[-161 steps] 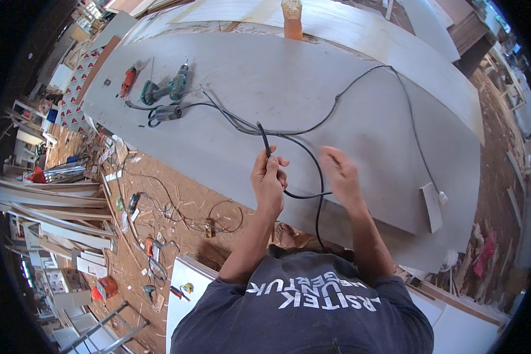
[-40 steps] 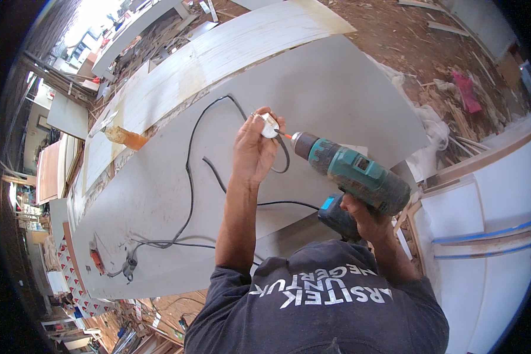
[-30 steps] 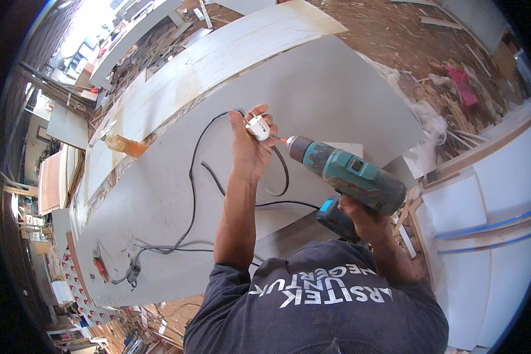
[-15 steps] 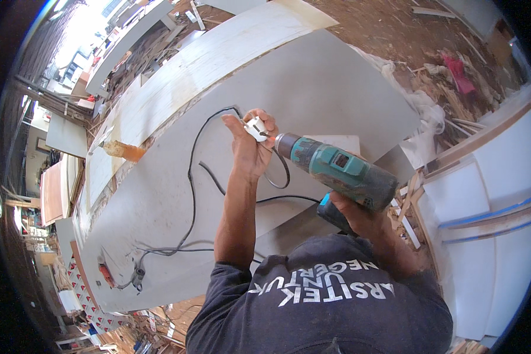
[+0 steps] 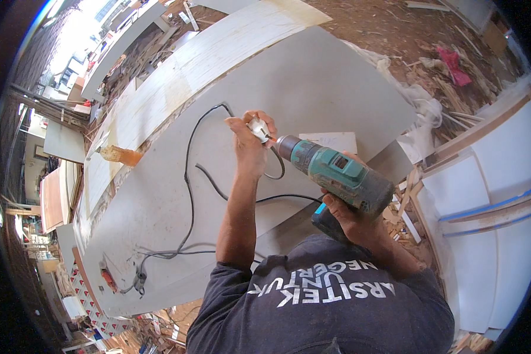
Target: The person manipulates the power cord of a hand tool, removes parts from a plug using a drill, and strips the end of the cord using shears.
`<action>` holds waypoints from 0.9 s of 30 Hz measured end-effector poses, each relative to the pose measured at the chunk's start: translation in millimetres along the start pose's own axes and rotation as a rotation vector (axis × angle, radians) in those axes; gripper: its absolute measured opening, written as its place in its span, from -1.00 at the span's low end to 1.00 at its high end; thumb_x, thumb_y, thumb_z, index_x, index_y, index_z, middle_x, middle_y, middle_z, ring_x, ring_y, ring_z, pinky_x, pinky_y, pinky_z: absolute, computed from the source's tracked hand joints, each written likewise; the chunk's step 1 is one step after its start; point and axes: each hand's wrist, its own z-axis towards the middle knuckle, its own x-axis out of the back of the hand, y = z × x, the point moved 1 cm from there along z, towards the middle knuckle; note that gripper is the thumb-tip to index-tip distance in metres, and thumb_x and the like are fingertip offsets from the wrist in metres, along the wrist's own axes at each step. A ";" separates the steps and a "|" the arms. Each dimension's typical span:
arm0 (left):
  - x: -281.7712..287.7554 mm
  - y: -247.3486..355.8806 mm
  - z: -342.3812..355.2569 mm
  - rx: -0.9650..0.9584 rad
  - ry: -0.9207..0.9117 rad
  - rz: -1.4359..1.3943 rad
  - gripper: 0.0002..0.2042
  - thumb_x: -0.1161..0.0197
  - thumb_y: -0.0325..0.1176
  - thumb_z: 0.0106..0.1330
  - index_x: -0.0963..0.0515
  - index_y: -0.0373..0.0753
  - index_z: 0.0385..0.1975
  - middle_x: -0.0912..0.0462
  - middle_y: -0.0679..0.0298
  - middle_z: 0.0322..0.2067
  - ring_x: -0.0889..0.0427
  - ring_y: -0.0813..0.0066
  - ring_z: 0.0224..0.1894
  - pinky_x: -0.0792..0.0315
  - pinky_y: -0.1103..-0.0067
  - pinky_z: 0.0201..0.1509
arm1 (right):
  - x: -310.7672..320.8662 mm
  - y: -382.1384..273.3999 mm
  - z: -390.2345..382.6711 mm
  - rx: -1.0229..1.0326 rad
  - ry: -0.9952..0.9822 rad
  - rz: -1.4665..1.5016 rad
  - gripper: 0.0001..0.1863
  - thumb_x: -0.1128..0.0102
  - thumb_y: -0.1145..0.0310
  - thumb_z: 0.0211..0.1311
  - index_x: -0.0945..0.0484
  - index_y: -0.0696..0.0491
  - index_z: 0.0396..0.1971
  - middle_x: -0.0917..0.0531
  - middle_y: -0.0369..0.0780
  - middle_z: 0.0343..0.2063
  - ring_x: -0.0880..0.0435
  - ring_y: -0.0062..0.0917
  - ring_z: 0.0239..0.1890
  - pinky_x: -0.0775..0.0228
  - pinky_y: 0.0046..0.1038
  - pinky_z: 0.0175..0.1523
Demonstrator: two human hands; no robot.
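Observation:
My left hand [image 5: 255,144] is raised over a pale panel, its fingers and thumb closed around a white electrical plug [image 5: 258,129]. A black cable [image 5: 190,171] runs up behind that hand and across the panel. My right hand [image 5: 355,223] grips a dusty teal cordless drill [image 5: 343,171] by its handle, with the black battery [image 5: 329,223] low beside my chest. The drill's chuck points left at the plug. Its reddish-tipped bit reaches the plug's face; whether it sits in a screw is too small to tell.
The large grey-white panel [image 5: 312,71] lies under my hands. On it are a small white block [image 5: 330,141], an amber bottle [image 5: 119,155], a red-handled tool [image 5: 108,279] and a grey cable connector [image 5: 139,282]. Wood scraps [image 5: 454,88] litter the floor; white curved panels [image 5: 460,189] stand at right.
The plug has turned slightly in my left hand, its face now more toward the drill. The drill has shifted a little down and tilted, its bit still at the plug.

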 end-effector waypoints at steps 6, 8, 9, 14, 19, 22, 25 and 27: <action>0.1 -2.7 0.7 0.001 0.030 -0.027 -0.20 0.49 0.51 0.32 -0.42 -0.18 -0.36 -0.45 0.36 -0.55 -0.38 0.65 -0.54 -0.23 0.68 -0.50 | 0.2 10.5 -1.7 -0.007 0.016 0.011 -0.19 -0.32 0.59 0.21 -0.07 0.14 0.40 -0.46 -0.11 0.15 -0.50 -0.45 0.19 -0.41 -0.40 0.25; -1.1 -2.1 -0.2 0.014 0.027 -0.043 -0.23 0.50 0.49 0.34 -0.42 -0.14 -0.39 -0.44 0.39 -0.57 -0.35 0.62 -0.53 -0.19 0.65 -0.48 | -1.9 6.5 -2.8 -0.072 0.031 0.070 -0.19 -0.32 0.60 0.20 -0.07 0.15 0.39 -0.46 -0.10 0.15 -0.50 -0.45 0.19 -0.41 -0.40 0.24; -1.8 -2.0 -0.8 0.022 0.025 -0.052 -0.24 0.50 0.48 0.36 -0.42 -0.12 -0.40 -0.43 0.40 -0.58 -0.33 0.60 -0.52 -0.17 0.63 -0.47 | -1.4 6.9 -3.0 -0.055 0.026 0.045 -0.19 -0.32 0.60 0.20 -0.07 0.15 0.39 -0.46 -0.10 0.15 -0.50 -0.45 0.19 -0.41 -0.40 0.25; -2.8 -2.7 -2.7 0.061 0.028 -0.125 -0.24 0.49 0.49 0.35 -0.42 -0.12 -0.38 -0.43 0.39 -0.58 -0.33 0.59 -0.52 -0.18 0.63 -0.46 | 3.6 11.7 -3.7 0.016 0.005 -0.078 -0.20 -0.32 0.59 0.21 -0.07 0.17 0.39 -0.45 -0.09 0.16 -0.49 -0.44 0.20 -0.39 -0.40 0.27; 3.0 -12.7 0.9 0.048 0.018 -0.180 -0.21 0.45 0.51 0.32 -0.44 -0.18 -0.35 -0.46 0.33 -0.56 -0.36 0.62 -0.57 -0.21 0.67 -0.54 | 3.9 10.4 -2.9 0.007 -0.003 -0.051 -0.20 -0.32 0.58 0.21 -0.06 0.17 0.39 -0.44 -0.08 0.16 -0.48 -0.43 0.21 -0.38 -0.39 0.28; 4.2 -15.8 1.5 0.107 0.038 -0.278 -0.22 0.41 0.50 0.32 -0.44 -0.19 -0.33 -0.47 0.32 -0.55 -0.39 0.60 -0.56 -0.25 0.69 -0.54 | 4.2 5.4 -0.2 0.057 -0.007 -0.099 -0.18 -0.33 0.57 0.21 -0.05 0.16 0.39 -0.44 -0.08 0.17 -0.49 -0.42 0.20 -0.39 -0.38 0.27; 6.1 -17.7 3.0 0.175 0.069 -0.393 -0.23 0.35 0.49 0.32 -0.44 -0.20 -0.32 -0.48 0.31 -0.54 -0.42 0.58 -0.55 -0.31 0.71 -0.53 | 6.8 5.1 4.5 0.115 0.002 -0.178 -0.17 -0.35 0.57 0.19 -0.05 0.15 0.39 -0.45 -0.10 0.15 -0.51 -0.43 0.18 -0.41 -0.38 0.25; 12.2 -19.0 4.1 0.192 0.057 -0.446 -0.24 0.32 0.49 0.31 -0.44 -0.21 -0.32 -0.49 0.29 -0.52 -0.44 0.57 -0.54 -0.34 0.72 -0.52 | 9.3 6.2 7.6 0.082 0.020 -0.129 -0.21 -0.35 0.56 0.18 -0.12 0.15 0.36 -0.49 -0.13 0.11 -0.53 -0.45 0.15 -0.42 -0.38 0.23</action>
